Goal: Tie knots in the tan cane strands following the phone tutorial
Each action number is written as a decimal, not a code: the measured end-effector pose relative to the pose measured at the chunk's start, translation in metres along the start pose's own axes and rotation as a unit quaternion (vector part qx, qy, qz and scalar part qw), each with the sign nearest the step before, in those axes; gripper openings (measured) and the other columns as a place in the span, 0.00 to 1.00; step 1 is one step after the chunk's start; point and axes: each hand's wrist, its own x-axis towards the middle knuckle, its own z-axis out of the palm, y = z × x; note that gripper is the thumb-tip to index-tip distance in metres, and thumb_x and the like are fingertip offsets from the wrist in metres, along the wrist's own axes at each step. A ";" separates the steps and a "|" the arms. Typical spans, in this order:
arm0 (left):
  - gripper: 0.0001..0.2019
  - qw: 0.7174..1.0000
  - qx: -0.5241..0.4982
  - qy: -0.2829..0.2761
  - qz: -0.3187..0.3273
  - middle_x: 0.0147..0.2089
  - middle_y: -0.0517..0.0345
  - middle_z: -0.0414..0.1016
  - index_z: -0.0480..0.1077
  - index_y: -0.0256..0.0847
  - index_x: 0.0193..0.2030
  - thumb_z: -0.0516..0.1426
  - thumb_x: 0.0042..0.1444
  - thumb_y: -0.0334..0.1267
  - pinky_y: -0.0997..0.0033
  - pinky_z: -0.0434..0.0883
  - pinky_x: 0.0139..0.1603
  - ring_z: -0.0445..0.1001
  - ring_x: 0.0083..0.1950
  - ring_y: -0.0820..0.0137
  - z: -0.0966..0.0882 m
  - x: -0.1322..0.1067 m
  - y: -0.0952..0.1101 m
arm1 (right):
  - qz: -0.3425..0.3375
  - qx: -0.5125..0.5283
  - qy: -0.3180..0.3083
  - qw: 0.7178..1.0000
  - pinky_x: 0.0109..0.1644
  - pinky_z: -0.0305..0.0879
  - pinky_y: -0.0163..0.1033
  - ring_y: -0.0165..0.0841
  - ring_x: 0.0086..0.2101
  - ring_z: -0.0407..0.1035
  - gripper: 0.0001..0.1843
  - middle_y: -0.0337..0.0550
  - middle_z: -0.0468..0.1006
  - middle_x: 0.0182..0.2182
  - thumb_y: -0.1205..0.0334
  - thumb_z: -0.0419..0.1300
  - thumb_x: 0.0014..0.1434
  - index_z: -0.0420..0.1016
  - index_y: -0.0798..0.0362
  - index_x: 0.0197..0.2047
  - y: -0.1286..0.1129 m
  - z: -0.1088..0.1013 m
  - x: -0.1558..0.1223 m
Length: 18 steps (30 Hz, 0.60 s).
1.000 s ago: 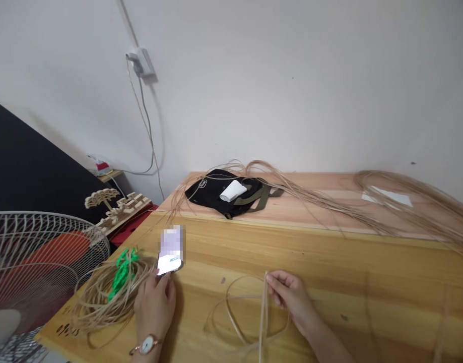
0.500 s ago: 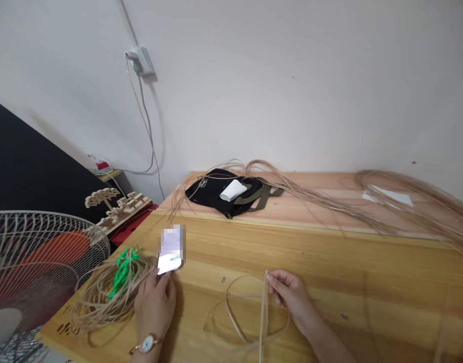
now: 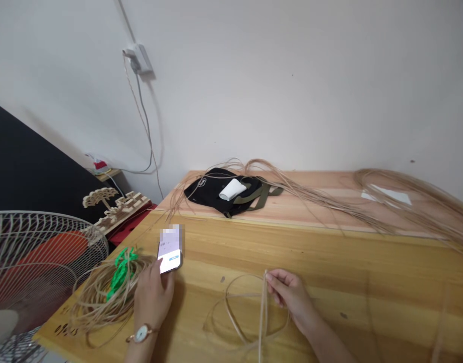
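My left hand, with a watch on the wrist, lies on the wooden table with its fingers on the lower edge of a phone whose screen is lit. My right hand pinches thin tan rattan strips that stand up from a loose loop lying on the table. A coil of rattan tied with green string sits just left of my left hand.
A black bag with a white paper cup on it lies at the table's far edge. Long rattan bundles spread across the back right, over a white sheet. A floor fan and a wooden ornament stand to the left.
My left hand has shifted slightly up and left on the phone, and the screen shows a different page. My right hand holds the strips as before.
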 end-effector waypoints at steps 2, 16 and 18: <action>0.24 0.999 -0.020 -0.028 0.001 0.47 0.39 0.66 0.57 0.25 0.52 0.46 0.52 0.41 0.62 0.62 0.48 0.65 0.47 0.57 0.001 0.013 -0.003 | 0.001 0.000 0.003 1.000 0.14 0.45 0.27 0.20 0.12 0.52 0.21 0.32 0.64 0.14 0.45 0.61 0.41 0.65 0.56 0.21 0.000 0.000 0.000; 0.32 0.994 -0.083 -0.070 0.002 0.54 0.37 0.60 0.48 0.26 0.58 0.46 0.51 0.47 0.58 0.61 0.51 0.62 0.53 0.55 0.009 0.036 -0.003 | 0.006 0.003 0.010 1.000 0.13 0.45 0.27 0.20 0.12 0.52 0.20 0.32 0.64 0.14 0.45 0.61 0.40 0.66 0.55 0.22 0.000 0.001 0.000; 0.30 0.995 -0.088 -0.036 0.006 0.52 0.37 0.62 0.51 0.25 0.56 0.46 0.51 0.46 0.58 0.62 0.49 0.63 0.51 0.55 0.008 0.032 -0.005 | 0.007 0.003 0.008 1.000 0.14 0.45 0.27 0.20 0.12 0.52 0.20 0.32 0.64 0.14 0.45 0.61 0.40 0.66 0.55 0.21 -0.001 0.001 0.000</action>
